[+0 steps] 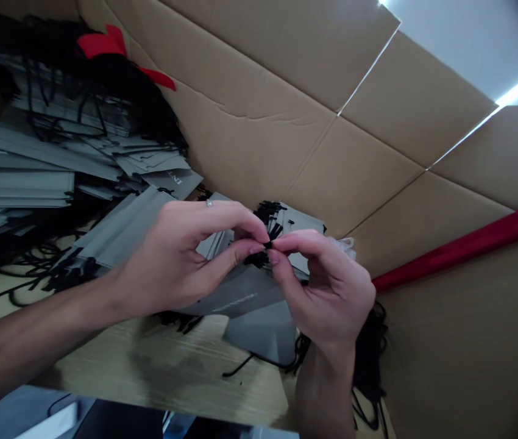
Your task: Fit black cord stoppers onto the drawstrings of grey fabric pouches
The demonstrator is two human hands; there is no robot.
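Note:
Near the middle of the head view, my left hand (190, 256) and my right hand (325, 283) meet fingertip to fingertip. Both pinch a small piece of black cord (268, 245) between thumb and index finger. A ring sits on a finger of my left hand. Beneath the hands lie grey flat bags (245, 289) with black cord ends, one with pale lettering. Behind the fingertips is another grey stack (302, 221) with black cord tips. My fingers hide part of the cord.
Piles of grey bags (16, 183) with black cords fill the left side, a red strip (101, 44) on top. Cardboard walls (259, 79) rise behind and at right, crossed by a red band (464, 247). Black cords (371, 347) hang beside my right wrist.

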